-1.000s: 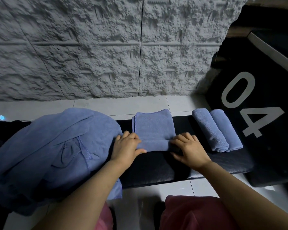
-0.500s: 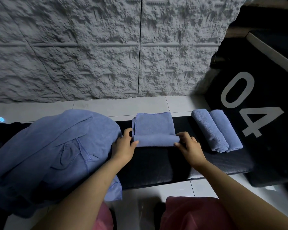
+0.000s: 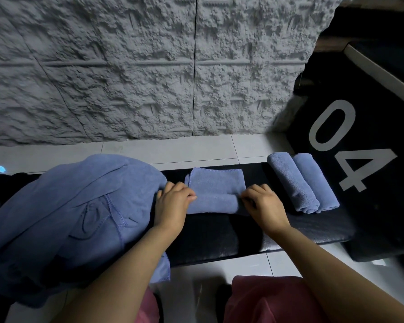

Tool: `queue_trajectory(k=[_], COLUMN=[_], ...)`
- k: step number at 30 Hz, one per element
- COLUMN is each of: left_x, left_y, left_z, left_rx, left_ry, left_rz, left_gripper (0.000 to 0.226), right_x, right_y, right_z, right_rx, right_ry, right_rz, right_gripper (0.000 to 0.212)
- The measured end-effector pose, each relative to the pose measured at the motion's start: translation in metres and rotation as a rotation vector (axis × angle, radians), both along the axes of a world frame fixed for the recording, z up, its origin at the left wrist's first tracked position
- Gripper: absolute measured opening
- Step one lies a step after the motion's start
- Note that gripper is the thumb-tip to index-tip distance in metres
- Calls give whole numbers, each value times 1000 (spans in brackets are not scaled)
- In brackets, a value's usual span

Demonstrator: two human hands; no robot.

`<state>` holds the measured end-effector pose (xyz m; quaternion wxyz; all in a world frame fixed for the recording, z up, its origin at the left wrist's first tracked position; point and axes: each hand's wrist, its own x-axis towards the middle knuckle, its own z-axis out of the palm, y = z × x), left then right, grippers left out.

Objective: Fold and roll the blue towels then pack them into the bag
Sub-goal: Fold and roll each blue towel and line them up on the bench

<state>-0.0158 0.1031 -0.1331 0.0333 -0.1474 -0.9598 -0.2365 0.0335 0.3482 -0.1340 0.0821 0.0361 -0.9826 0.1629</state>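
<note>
A folded blue towel lies on the black bench, its near end wound into a thick roll. My left hand grips the roll's left end with curled fingers. My right hand grips its right end the same way. Two finished rolled towels lie side by side on the bench to the right. A heap of loose blue towels covers the bench's left part. The black bag, marked 04 in white, stands at the right end.
A rough white stone wall rises behind a strip of white floor tiles. My knees in red cloth show at the bottom edge, just in front of the bench.
The roll has grown thicker and moved away from me along the towel. Both hands have gone with it, and less flat towel shows beyond the roll.
</note>
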Motion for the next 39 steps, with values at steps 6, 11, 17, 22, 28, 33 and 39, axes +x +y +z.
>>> queue_trajectory(k=[6, 11, 17, 22, 28, 33, 39], left_x=[4, 1, -8, -6, -1, 9, 27], left_y=[-6, -4, -2, 3, 1, 12, 32], left_z=[-5, -13, -16, -9, -2, 23, 32], left_rx=[-145, -4, 275, 144, 164, 58, -339], left_ry=[25, -190, -434, -497, -455, -322, -190], left_rz=[-160, -40, 115, 116, 4, -452, -500], left_gripper=[48, 53, 44, 28, 14, 41, 64], right_x=[3, 1, 3, 4, -2, -10, -13], right_y=[-1, 0, 2, 3, -3, -10, -7], right_z=[4, -5, -5, -7, -3, 1, 0], right_rx=[200, 161, -481, -605, -477, -467, -524], right_ry=[8, -120, -265, -325, -374, -398, -324], right_rz=[110, 27, -256, -342, -413, -474, -472], right_gripper=[33, 59, 55, 34, 31, 29, 38])
